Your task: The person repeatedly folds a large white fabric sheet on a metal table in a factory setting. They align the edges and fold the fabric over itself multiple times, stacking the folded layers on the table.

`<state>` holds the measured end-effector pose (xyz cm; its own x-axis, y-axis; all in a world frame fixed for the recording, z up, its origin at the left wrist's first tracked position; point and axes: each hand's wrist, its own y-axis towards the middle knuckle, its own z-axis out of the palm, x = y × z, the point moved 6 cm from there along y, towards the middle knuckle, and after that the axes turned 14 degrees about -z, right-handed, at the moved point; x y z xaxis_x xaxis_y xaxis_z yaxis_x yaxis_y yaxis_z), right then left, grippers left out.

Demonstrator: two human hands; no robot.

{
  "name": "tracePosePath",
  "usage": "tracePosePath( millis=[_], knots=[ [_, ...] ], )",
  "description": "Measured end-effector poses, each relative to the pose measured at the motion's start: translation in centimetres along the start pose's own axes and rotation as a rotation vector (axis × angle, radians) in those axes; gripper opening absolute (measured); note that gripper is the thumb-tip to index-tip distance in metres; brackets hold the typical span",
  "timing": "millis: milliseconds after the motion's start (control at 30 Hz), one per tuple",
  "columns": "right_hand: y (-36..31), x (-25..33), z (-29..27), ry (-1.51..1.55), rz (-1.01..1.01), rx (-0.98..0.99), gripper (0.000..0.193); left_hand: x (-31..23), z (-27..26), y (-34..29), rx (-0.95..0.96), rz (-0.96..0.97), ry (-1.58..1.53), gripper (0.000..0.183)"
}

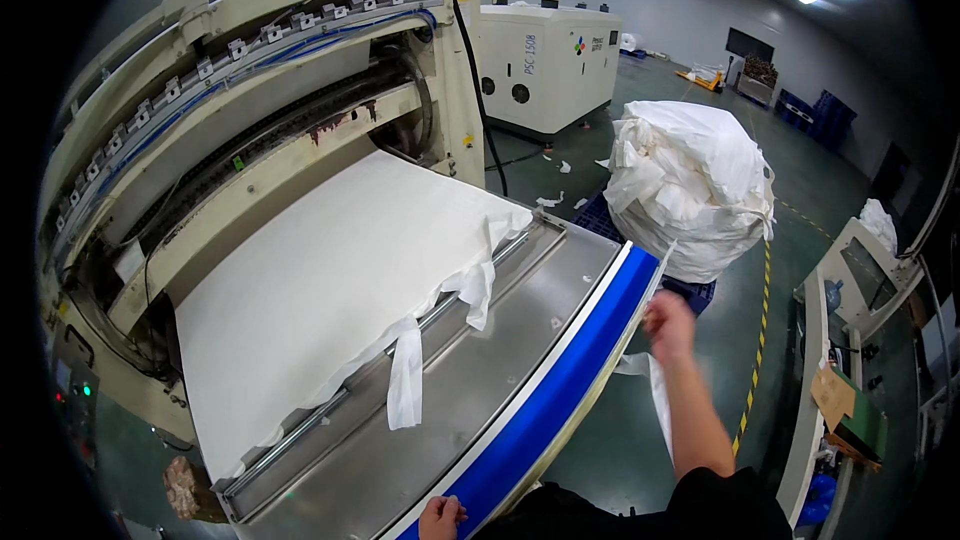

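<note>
A long blue band with white edges (570, 347) runs along the near side of the metal table (490, 365). At its lower end my left hand (442, 518) rests with curled fingers; what they hold, if anything, is hidden. My right hand (670, 325), a little blurred, is closed near the band's far right end; I cannot make out what is in it. Below that hand hangs a white strip (660, 405). A wide white sheet (330, 270) comes out of the machine (270, 155) onto the table, its torn edge and a loose strip (405, 375) lying over a metal rod (350, 395).
A big bundle of white material (690, 180) stands on a blue pallet (695, 295) beyond my right hand. Behind it is a white cabinet machine (550, 65). White scraps (550, 202) lie on the green floor. At the right stands a pale frame (815, 390) with cardboard (832, 397).
</note>
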<state>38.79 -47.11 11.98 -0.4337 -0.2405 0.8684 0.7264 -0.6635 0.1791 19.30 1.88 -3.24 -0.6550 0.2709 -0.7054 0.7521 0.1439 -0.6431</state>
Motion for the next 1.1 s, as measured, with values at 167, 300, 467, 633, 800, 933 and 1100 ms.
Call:
tracePosePath(
  millis=[167,300,467,633,800,933,1100],
  knots=[
    [-12.4,-11.9,2.8,-0.206,0.565,0.209,0.008,-0.3,0.7,0.7,0.044,0.061,-0.010,0.027],
    [-21.8,-15.5,7.6,-0.296,0.766,0.547,0.011,-1.2,-0.3,-0.2,-0.022,0.049,0.029,0.028],
    [-28.8,-16.2,10.2,-0.356,0.913,0.894,0.018,-0.1,-0.6,-0.3,-0.032,0.022,-0.033,0.027],
    [-31.3,-17.5,10.6,-0.402,0.894,1.119,0.019,-0.8,-0.7,-2.3,-0.019,-0.016,-0.067,0.024],
    [-32.4,-18.4,10.8,-0.477,0.735,1.311,0.021,1.8,-0.8,-1.5,-0.030,-0.072,-0.123,0.026],
    [-30.0,-16.2,11.4,-0.701,0.366,1.515,0.028,1.0,-0.9,-1.4,-0.076,-0.104,-0.114,0.026],
    [-17.6,-11.9,8.7,-0.819,0.359,1.435,0.019,0.1,-0.9,-1.1,-0.017,-0.059,-0.228,0.018]
  ],
)
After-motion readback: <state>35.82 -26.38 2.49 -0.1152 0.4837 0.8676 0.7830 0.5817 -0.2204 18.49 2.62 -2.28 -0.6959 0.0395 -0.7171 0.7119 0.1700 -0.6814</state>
